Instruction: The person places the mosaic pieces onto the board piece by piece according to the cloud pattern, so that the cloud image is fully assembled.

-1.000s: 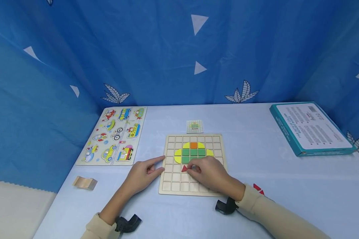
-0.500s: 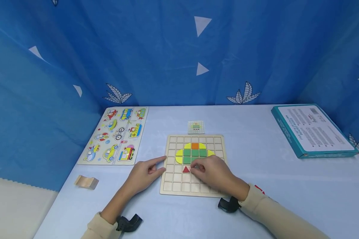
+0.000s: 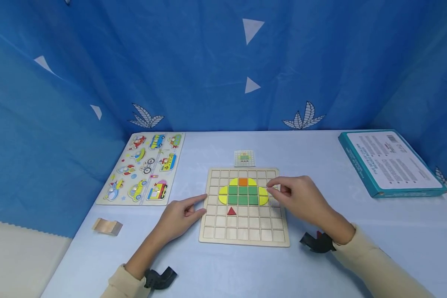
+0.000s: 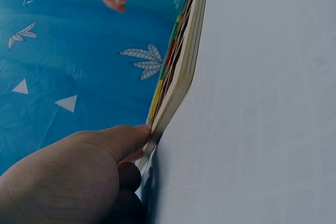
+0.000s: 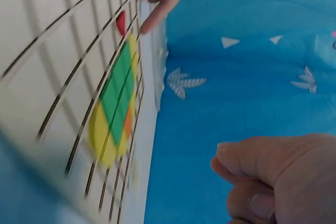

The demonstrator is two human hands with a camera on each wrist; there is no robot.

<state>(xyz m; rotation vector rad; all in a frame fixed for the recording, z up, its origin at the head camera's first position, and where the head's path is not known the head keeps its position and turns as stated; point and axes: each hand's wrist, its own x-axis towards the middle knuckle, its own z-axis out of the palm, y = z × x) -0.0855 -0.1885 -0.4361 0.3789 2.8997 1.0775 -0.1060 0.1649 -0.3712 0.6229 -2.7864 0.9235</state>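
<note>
A wooden grid board (image 3: 242,234) lies on the table. On it green squares (image 3: 242,200), an orange square (image 3: 243,182) and rounded yellow pieces (image 3: 263,200) form a figure. One red triangle (image 3: 231,211) sits in a cell below the green ones. Thumb and index fingertip of my left hand (image 3: 179,218) touch the board's left edge; the left wrist view shows the thumb (image 4: 128,137) against that edge. Over the board's right side hovers my right hand (image 3: 301,198), fingers loosely bent, with nothing visible between thumb and index. A small pattern card (image 3: 244,158) lies behind the board.
A vehicle puzzle board (image 3: 126,178) lies at the back left, with a wooden block (image 3: 107,227) in front of it. At the back right is a teal box (image 3: 395,165). A red piece (image 3: 319,234) shows behind the right wrist camera (image 3: 320,244).
My right hand has left the red triangle and moved right and up across the board, uncovering the right-hand green and yellow pieces. My left hand has stayed at the board's edge.
</note>
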